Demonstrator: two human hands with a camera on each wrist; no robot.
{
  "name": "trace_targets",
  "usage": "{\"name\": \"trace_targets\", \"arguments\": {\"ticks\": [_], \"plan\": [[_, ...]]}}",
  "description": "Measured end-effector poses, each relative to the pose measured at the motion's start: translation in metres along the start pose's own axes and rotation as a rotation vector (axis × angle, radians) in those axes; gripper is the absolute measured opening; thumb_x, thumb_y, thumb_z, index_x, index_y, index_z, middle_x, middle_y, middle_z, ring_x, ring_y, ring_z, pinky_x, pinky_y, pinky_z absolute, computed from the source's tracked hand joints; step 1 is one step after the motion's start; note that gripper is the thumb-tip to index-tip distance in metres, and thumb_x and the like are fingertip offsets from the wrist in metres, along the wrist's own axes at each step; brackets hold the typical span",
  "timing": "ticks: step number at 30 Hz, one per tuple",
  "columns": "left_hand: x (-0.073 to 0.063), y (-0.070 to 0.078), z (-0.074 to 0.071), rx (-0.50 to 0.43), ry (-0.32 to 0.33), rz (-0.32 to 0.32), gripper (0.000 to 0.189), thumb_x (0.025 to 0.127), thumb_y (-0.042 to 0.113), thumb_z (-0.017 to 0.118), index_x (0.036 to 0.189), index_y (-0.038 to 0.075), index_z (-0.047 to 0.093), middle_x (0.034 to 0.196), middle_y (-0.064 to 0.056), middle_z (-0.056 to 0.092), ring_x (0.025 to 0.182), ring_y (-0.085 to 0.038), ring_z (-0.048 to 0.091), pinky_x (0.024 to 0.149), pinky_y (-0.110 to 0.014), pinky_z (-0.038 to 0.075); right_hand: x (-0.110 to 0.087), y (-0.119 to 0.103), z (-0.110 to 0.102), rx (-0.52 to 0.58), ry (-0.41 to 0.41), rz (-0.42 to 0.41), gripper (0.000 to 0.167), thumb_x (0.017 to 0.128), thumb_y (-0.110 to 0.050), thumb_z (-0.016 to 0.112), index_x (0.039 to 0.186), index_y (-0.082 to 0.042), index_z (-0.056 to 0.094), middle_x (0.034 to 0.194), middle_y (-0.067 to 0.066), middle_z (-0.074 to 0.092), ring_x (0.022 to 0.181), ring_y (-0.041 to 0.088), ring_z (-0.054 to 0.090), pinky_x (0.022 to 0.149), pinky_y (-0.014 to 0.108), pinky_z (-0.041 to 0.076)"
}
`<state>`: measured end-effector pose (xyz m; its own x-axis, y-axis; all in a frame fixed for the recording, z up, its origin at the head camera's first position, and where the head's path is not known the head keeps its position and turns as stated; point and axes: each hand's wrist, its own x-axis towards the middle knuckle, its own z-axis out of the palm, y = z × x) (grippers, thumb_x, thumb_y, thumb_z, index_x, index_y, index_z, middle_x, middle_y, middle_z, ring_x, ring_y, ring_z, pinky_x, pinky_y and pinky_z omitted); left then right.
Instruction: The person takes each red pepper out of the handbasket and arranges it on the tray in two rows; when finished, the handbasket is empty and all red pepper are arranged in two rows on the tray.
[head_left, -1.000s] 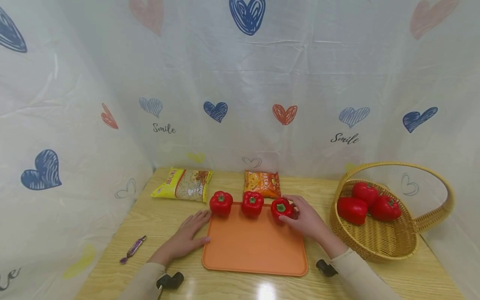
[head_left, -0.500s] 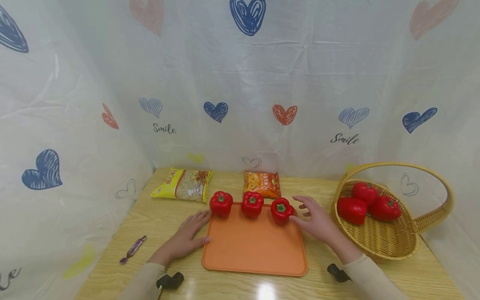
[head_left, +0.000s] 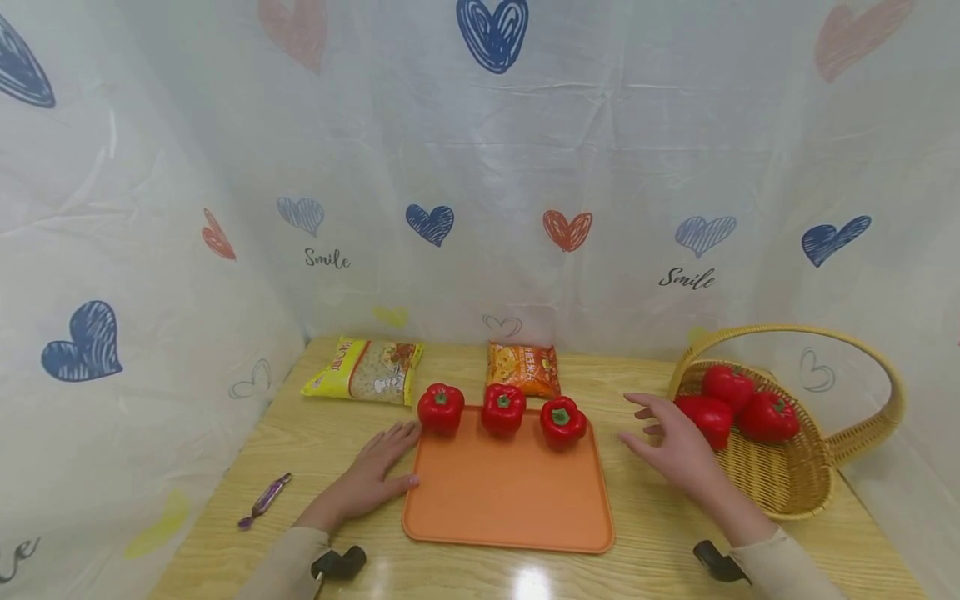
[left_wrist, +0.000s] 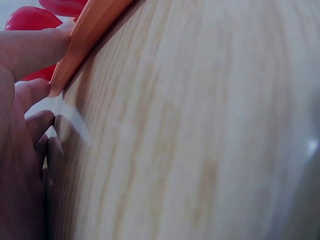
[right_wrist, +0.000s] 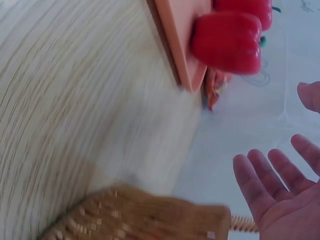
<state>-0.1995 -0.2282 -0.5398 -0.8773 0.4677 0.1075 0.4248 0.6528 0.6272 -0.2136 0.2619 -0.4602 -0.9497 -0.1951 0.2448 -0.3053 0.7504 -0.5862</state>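
Note:
Three red bell peppers stand in a row along the far edge of an orange tray [head_left: 510,500]: a left pepper [head_left: 441,410], a middle pepper [head_left: 503,412] and a right pepper [head_left: 562,423]. My left hand [head_left: 367,477] lies flat on the table with its fingers and thumb at the tray's left edge. Holding nothing, my right hand [head_left: 675,446] hovers between the tray and a wicker basket [head_left: 813,492], its fingers apart. It partly covers one of several red peppers [head_left: 768,417] in the basket. The right wrist view shows those fingers [right_wrist: 255,187] extended.
Behind the tray lie a yellow bag [head_left: 367,369] and an orange snack packet [head_left: 523,369]. A purple-wrapped candy [head_left: 265,501] is at the left on the wooden table [head_left: 360,554]. The basket's tall handle [head_left: 795,329] arches above it. A heart-printed curtain [head_left: 480,167] hangs behind.
My right hand has let go of the right pepper on the tray and moved right, to the basket's near-left side. The left hand has stayed put.

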Motion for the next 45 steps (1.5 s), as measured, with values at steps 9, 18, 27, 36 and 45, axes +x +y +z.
{"name": "trace_targets", "arguments": {"ticks": [9, 18, 27, 36, 45], "plan": [[-0.001, 0.000, 0.000, -0.008, 0.008, 0.009, 0.075, 0.098, 0.040, 0.065, 0.157, 0.004, 0.037, 0.164, -0.015, 0.030, 0.153, -0.041, 0.017, 0.122, -0.059, 0.007, -0.011, 0.013, -0.026, -0.047, 0.049, -0.010, 0.056, 0.090, -0.025, 0.080, 0.139, -0.009, 0.058, 0.123, 0.012, 0.062, 0.100, 0.033, 0.067, 0.083, 0.046, 0.060], [0.000, 0.000, -0.001, 0.013, 0.008, 0.007, 0.075, 0.098, 0.042, 0.065, 0.158, 0.005, 0.036, 0.165, -0.015, 0.030, 0.153, -0.041, 0.017, 0.122, -0.059, 0.007, -0.017, 0.031, -0.050, -0.111, 0.043, 0.055, 0.058, 0.090, -0.030, 0.080, 0.139, -0.009, 0.057, 0.128, 0.017, 0.060, 0.098, 0.034, 0.069, 0.080, 0.049, 0.061], [0.000, -0.002, -0.001, 0.011, 0.015, 0.017, 0.075, 0.098, 0.040, 0.066, 0.157, 0.004, 0.037, 0.164, -0.015, 0.031, 0.153, -0.040, 0.018, 0.122, -0.058, 0.007, -0.018, 0.052, -0.063, -0.126, 0.019, 0.086, 0.059, 0.093, -0.029, 0.077, 0.141, -0.004, 0.054, 0.132, 0.024, 0.056, 0.100, 0.044, 0.067, 0.081, 0.056, 0.059], [-0.001, -0.001, 0.001, 0.004, 0.015, 0.019, 0.074, 0.098, 0.038, 0.066, 0.156, 0.003, 0.038, 0.164, -0.016, 0.031, 0.153, -0.041, 0.018, 0.121, -0.059, 0.007, -0.019, 0.072, -0.069, -0.187, 0.047, 0.080, 0.057, 0.089, -0.024, 0.080, 0.137, -0.004, 0.057, 0.128, 0.025, 0.057, 0.100, 0.040, 0.060, 0.076, 0.050, 0.055], [-0.001, 0.001, 0.000, -0.005, 0.011, 0.017, 0.074, 0.098, 0.038, 0.066, 0.156, 0.002, 0.038, 0.164, -0.017, 0.030, 0.153, -0.042, 0.018, 0.121, -0.058, 0.007, -0.015, 0.083, -0.070, -0.183, -0.009, 0.110, 0.064, 0.089, -0.026, 0.081, 0.139, 0.002, 0.052, 0.133, 0.034, 0.048, 0.112, 0.052, 0.052, 0.088, 0.071, 0.047]]}}
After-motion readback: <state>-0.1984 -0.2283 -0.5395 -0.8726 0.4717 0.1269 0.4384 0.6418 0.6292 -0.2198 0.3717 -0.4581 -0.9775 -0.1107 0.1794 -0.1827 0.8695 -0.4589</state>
